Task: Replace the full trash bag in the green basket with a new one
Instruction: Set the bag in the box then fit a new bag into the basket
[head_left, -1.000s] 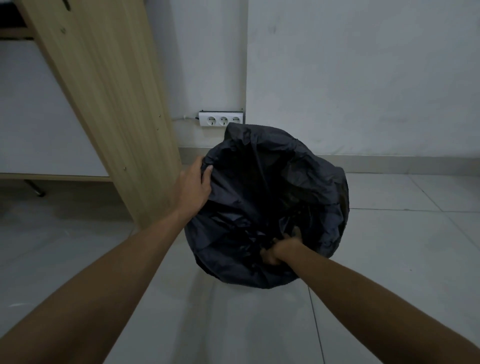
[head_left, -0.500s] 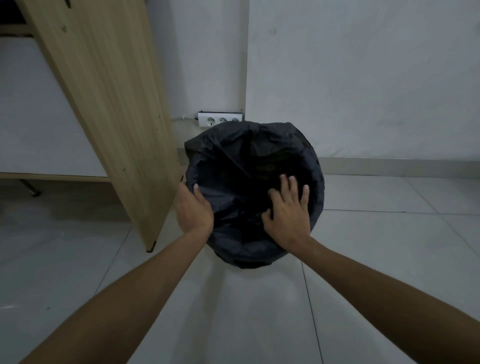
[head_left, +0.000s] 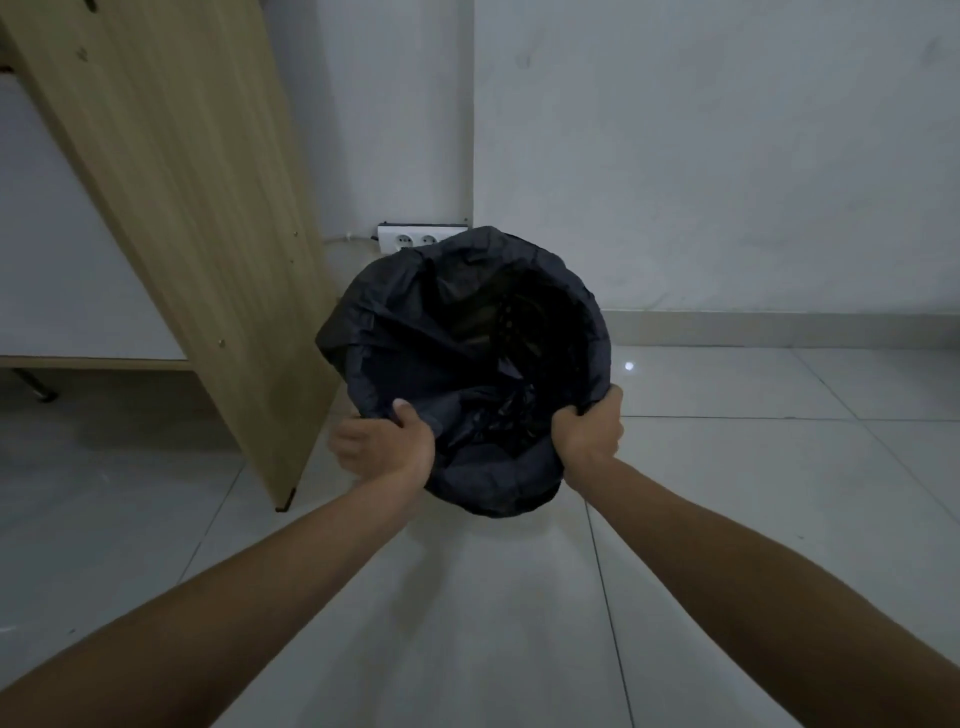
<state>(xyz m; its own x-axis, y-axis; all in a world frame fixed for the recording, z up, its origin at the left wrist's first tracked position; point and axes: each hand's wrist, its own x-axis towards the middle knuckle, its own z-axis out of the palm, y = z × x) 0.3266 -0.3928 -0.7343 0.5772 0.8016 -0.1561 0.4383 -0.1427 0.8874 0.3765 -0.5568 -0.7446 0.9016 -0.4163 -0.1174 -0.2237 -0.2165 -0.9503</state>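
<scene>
Two hands, left hand (head_left: 384, 441) and right hand (head_left: 589, 434), grip one black trash bag (head_left: 405, 353).

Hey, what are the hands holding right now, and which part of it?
Both hold the black trash bag by the near edge of its opening: the left hand grips the near-left rim, the right hand the near-right rim.

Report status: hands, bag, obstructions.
Left hand and right hand each grip the black bag at its near rim. Bag mouth open; basket hidden under it. Wooden panel close on left.
</scene>
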